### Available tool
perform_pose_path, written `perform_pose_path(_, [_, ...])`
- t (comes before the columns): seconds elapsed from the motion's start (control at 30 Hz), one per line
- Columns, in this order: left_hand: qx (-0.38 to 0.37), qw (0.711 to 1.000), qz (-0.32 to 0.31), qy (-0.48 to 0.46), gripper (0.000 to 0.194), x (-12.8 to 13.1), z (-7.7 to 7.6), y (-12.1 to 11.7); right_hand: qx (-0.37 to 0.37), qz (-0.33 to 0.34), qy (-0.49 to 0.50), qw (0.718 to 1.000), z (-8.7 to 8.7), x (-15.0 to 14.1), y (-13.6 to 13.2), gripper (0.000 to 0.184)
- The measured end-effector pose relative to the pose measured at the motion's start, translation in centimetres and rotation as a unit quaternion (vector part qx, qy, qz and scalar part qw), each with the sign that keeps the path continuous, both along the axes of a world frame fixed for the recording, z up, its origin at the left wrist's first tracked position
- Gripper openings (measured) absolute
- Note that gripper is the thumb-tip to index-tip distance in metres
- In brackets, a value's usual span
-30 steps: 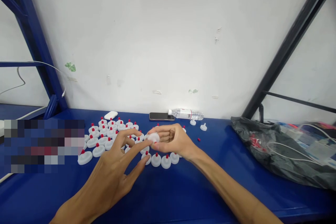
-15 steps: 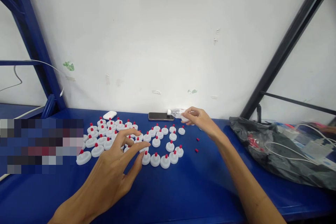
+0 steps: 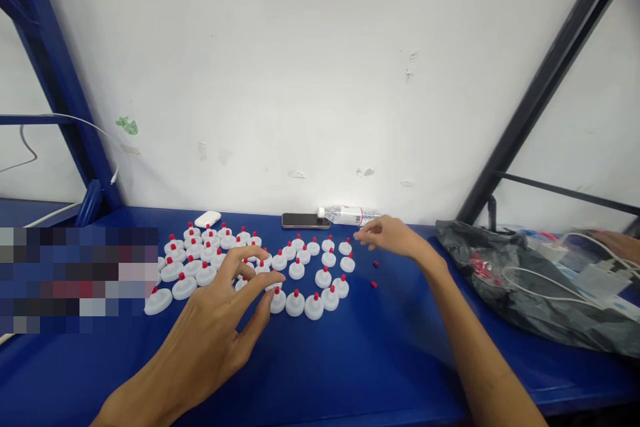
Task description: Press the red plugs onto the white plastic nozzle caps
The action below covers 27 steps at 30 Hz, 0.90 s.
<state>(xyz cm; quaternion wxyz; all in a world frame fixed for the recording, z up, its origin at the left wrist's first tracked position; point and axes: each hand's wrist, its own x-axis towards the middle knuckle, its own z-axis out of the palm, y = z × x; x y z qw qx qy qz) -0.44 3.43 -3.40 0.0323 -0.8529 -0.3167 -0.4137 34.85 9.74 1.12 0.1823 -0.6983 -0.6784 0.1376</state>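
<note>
From my end I see the red-tipped white nozzle caps (image 3: 184,287) standing in a loose crowd on the left of the blue tabletop (image 3: 400,360), with a small white case (image 3: 207,219) behind them. I judge that crowd easy to topple: the pieces stand close together, and one nudge could pass along the line.

The left hand (image 3: 215,310) hangs over its near edge, thumb and forefinger curved and spread, with nothing that I can see between them. I cannot tell whether the lower fingers touch a cap; if that wrist drops or swings, I expect the half-hidden ones to tip first.

Right of it, a front row of caps curves across the middle. Behind, the phone (image 3: 306,221) lies just beside the clear plastic bottle (image 3: 345,215), which is on its side and could roll if bumped.

The right hand (image 3: 393,237) hovers near the bottle, its fingertips bunched close; I cannot make out whether they pinch anything. Below lie two loose red tips (image 3: 375,274), small enough for a dragging forearm to sweep away. At far right, the white cable (image 3: 545,292) over the black plastic bag (image 3: 530,313) could snag a reaching sleeve or finger.
</note>
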Motion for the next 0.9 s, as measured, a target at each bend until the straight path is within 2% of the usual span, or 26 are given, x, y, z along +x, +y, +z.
perform_pose_path(0.1, [-0.001, 1.000, -0.001, 0.005, 0.022, 0.0, 0.0, 0.0, 0.062, -0.140, -0.061, 0.986, -0.6, 1.6, 0.7, 0.031])
perform_pose_path(0.17, [-0.001, 1.000, 0.001, 0.008, 0.022, 0.0, 0.0, 0.0, 0.076, -0.197, -0.093, 0.973, -1.5, 2.4, 1.2, 0.030])
perform_pose_path(0.3, [0.002, 1.000, 0.001, 0.008, 0.023, -0.1, 0.0, 0.0, 0.067, -0.232, -0.111, 0.964, -3.1, 2.8, 1.6, 0.020])
perform_pose_path(0.4, [0.000, 1.000, 0.002, 0.009, 0.022, 0.0, 0.0, -0.1, 0.094, -0.236, -0.097, 0.962, -2.7, 2.3, 1.3, 0.019])
perform_pose_path(0.5, [-0.007, 1.000, 0.005, 0.010, 0.023, 0.1, 0.1, -0.1, 0.129, -0.180, -0.042, 0.974, -0.9, 1.0, 0.7, 0.015])
perform_pose_path(0.6, [-0.005, 1.000, 0.015, 0.012, 0.025, 0.2, 0.4, -0.3, 0.146, -0.069, 0.035, 0.986, 0.8, -1.5, -0.2, 0.023])
perform_pose_path(0.67, [-0.014, 0.999, 0.027, 0.019, 0.027, 0.2, 0.4, -0.4, 0.150, 0.004, 0.097, 0.984, 1.5, -3.8, -1.1, 0.029])
perform_pose_path(0.77, [-0.040, 0.998, 0.036, 0.036, 0.035, 0.1, 0.2, -0.5, 0.129, 0.136, 0.265, 0.946, 1.5, -7.8, -2.8, 0.027])
perform_pose_path(0.83, [-0.040, 0.998, 0.037, 0.039, 0.043, 0.0, 0.1, -0.6, 0.088, 0.220, 0.324, 0.916, 1.0, -10.1, -3.9, 0.023])
perform_pose_path(0.9, [-0.017, 0.999, 0.035, 0.029, 0.043, -0.1, 0.0, -0.6, 0.039, 0.260, 0.372, 0.890, 0.5, -11.6, -4.7, 0.022])
